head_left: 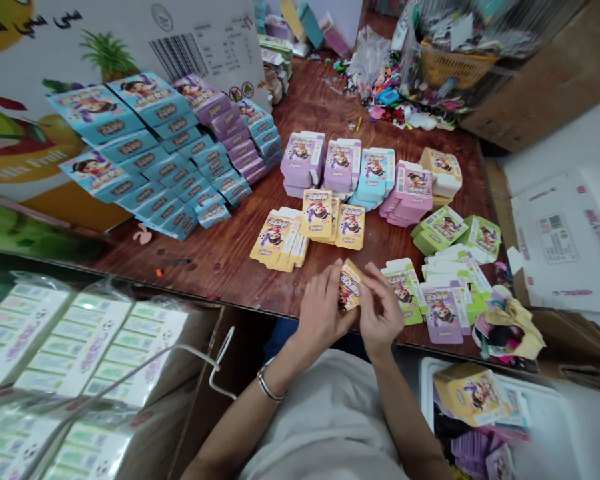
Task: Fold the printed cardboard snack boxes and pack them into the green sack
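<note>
In the head view, the left hand [323, 305] and the right hand [381, 312] both had their grip on a small yellow box [349, 288], held by the near edge of the wooden surface [225, 250]. Yellow cartons [275, 239] lay just beyond it; stacked blue boxes [133, 143] stood farther left.

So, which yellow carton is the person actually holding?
The yellow carton gripped between the left hand and right hand; the other yellow cartons touch neither hand.
</note>
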{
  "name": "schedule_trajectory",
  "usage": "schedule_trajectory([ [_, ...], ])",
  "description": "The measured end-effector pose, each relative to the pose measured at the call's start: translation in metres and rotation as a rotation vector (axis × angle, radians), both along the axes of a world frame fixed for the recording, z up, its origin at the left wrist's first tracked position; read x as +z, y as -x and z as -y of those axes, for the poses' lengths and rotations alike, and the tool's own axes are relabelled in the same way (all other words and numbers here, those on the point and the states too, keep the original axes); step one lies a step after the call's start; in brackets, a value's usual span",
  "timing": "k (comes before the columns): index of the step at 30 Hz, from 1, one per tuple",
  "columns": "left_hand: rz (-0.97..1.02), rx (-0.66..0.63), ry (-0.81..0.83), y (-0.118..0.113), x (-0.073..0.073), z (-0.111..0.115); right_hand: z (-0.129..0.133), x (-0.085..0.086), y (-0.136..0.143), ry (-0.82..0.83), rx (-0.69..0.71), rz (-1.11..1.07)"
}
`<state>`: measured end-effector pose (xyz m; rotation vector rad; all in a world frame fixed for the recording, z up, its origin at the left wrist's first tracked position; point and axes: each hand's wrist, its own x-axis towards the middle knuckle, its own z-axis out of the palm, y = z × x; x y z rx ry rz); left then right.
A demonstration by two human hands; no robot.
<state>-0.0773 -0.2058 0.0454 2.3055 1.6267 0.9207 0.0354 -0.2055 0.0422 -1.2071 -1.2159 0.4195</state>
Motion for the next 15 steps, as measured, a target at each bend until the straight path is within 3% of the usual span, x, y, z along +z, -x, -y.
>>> schedule_trajectory([
  [2, -0.035, 0.035, -0.021, 0.001, 0.0, 0.0, -0.002, 0.001, 0.001, 0.062, 0.097, -0.107],
  [5, -0.081, 0.012, -0.007, 0.005, 0.002, 0.0, -0.008, 0.002, 0.002, 0.293, 0.184, -0.393],
  [9, -0.053, -0.062, -0.003, 0.006, 0.004, 0.002, -0.013, -0.005, 0.002, 0.438, 0.044, -0.697],
  [11, -0.063, -0.076, -0.014, 0.005, 0.005, 0.002, -0.01, -0.009, 0.0, 0.429, 0.022, -0.686],
  [15, -0.112, -0.037, 0.018, 0.009, 0.006, 0.003, 0.0, -0.011, -0.009, 0.316, 0.314, -0.386],
])
